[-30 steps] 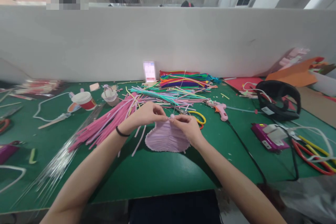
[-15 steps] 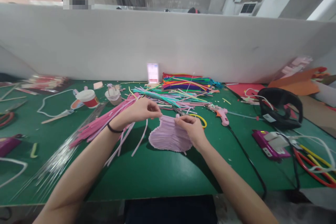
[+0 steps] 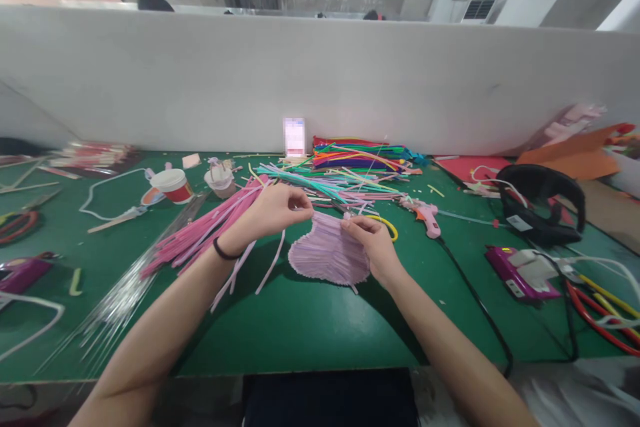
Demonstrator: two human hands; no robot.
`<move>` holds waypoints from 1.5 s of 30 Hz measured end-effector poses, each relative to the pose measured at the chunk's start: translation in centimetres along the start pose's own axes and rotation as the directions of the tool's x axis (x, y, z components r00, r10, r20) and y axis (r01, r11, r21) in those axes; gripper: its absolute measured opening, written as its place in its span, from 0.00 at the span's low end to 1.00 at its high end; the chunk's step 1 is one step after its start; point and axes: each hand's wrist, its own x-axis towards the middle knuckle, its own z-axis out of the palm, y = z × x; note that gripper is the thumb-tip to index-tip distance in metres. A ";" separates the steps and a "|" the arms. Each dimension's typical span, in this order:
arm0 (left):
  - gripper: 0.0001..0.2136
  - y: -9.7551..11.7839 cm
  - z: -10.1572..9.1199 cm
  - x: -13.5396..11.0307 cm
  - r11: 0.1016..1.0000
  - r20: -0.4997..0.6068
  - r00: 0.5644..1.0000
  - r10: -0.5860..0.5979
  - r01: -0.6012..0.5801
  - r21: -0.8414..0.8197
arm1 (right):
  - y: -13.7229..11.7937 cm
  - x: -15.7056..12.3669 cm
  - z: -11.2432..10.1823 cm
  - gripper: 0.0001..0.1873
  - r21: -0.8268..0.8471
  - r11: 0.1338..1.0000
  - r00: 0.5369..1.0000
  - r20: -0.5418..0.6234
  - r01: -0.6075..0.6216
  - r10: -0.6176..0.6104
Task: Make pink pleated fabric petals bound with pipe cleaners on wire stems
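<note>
A lilac piece made of pipe cleaners (image 3: 327, 253) laid side by side hangs above the green table, its lower edge rounded and wider than its top. My left hand (image 3: 285, 208) pinches its upper left corner between thumb and forefinger. On the upper right edge, my right hand (image 3: 373, 243) grips it with thumb and fingers closed. A small lilac tip pokes up by the right thumb. Behind my left wrist lies a bundle of pink and lilac pipe cleaners (image 3: 205, 230). Scissors with yellow handles (image 3: 387, 227) lie partly hidden behind my right hand.
A pink glue gun (image 3: 426, 215) with a black cord lies to the right, near a purple power strip (image 3: 520, 273) and a black headband-like object (image 3: 543, 203). Colourful pipe cleaners (image 3: 360, 160) are heaped at the back. Leftward stand a paper cup (image 3: 173, 185) and clear thin sticks (image 3: 120, 300).
The view has shifted slightly, so everything sits a little further right. Both hands keep their hold on the lilac piece, which stays nearly in the same pose.
</note>
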 end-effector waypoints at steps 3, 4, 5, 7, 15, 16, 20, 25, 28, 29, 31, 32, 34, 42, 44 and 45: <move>0.07 -0.3 0.1 0.1 1.000 -0.024 1.000 0.008 -0.008 0.019 | -0.1 -0.1 0.0 0.10 0.065 0.997 0.999 0.015 -0.036 0.035; 0.07 -0.5 0.1 0.2 0.999 -0.040 0.999 0.009 -0.007 0.031 | -0.2 -0.2 0.1 0.11 0.078 0.996 0.998 0.035 -0.045 0.042; 0.07 -0.7 0.2 0.2 0.999 -0.065 0.998 0.007 -0.004 0.051 | -0.4 -0.4 0.1 0.13 0.084 0.995 0.997 0.067 -0.051 0.045; 0.07 -1.2 0.4 0.4 0.995 -0.119 0.993 0.011 0.001 0.101 | -0.9 -0.7 0.2 0.17 0.085 0.995 0.986 0.164 -0.050 0.035; 0.07 -2.9 0.8 1.4 0.984 -0.127 0.976 0.178 -0.173 0.045 | -2.2 -2.0 0.6 0.47 0.168 0.985 0.787 0.612 -0.034 -0.078; 0.08 -3.1 0.9 1.5 0.980 -0.117 0.974 0.196 -0.196 0.012 | -2.1 -2.0 0.7 0.47 0.174 0.984 0.780 0.620 -0.032 -0.084; 0.08 -3.4 1.6 1.6 0.951 -0.123 0.955 0.269 -0.284 -0.121 | -1.3 -1.6 1.4 0.31 0.136 0.991 0.902 0.429 -0.006 -0.054; 0.07 -1.9 2.6 1.0 0.890 -0.102 0.906 0.412 -0.424 -0.166 | -0.7 -1.2 2.0 0.14 -0.042 0.970 0.970 0.065 0.238 -0.235; 0.07 -1.1 3.0 0.7 0.886 -0.092 0.895 0.437 -0.446 -0.127 | -1.1 -1.3 1.9 0.11 -0.076 0.964 0.964 0.090 0.256 -0.249; 0.07 -1.0 3.1 0.6 0.886 -0.099 0.894 0.438 -0.448 -0.120 | -1.2 -1.3 1.9 0.11 -0.077 0.964 0.964 0.092 0.255 -0.248; 0.06 -1.0 3.4 0.5 0.882 -0.119 0.887 0.445 -0.458 -0.112 | -1.4 -1.4 1.8 0.10 -0.068 0.964 0.964 0.086 0.259 -0.253; 0.06 -1.0 3.6 0.5 0.878 -0.135 0.882 0.451 -0.466 -0.112 | -1.4 -1.4 1.8 0.10 -0.061 0.963 0.963 0.080 0.263 -0.258; 0.05 -1.1 4.0 0.5 0.869 -0.169 0.871 0.461 -0.482 -0.114 | -1.4 -1.3 1.7 0.09 -0.044 0.958 0.958 0.070 0.282 -0.278; 0.05 -1.2 5.4 0.2 0.877 -0.279 0.867 0.413 -0.462 -0.135 | -0.8 -0.7 1.5 0.06 -0.108 0.893 0.899 0.025 0.436 -0.436; 0.05 -1.2 5.7 0.2 0.893 -0.298 0.882 0.366 -0.422 -0.154 | -0.6 -0.5 1.4 0.06 -0.132 0.895 0.903 0.016 0.427 -0.429; 0.05 -1.2 5.8 0.1 0.900 -0.302 0.889 0.344 -0.404 -0.164 | -0.5 -0.5 1.3 0.06 -0.144 0.897 0.907 0.015 0.419 -0.421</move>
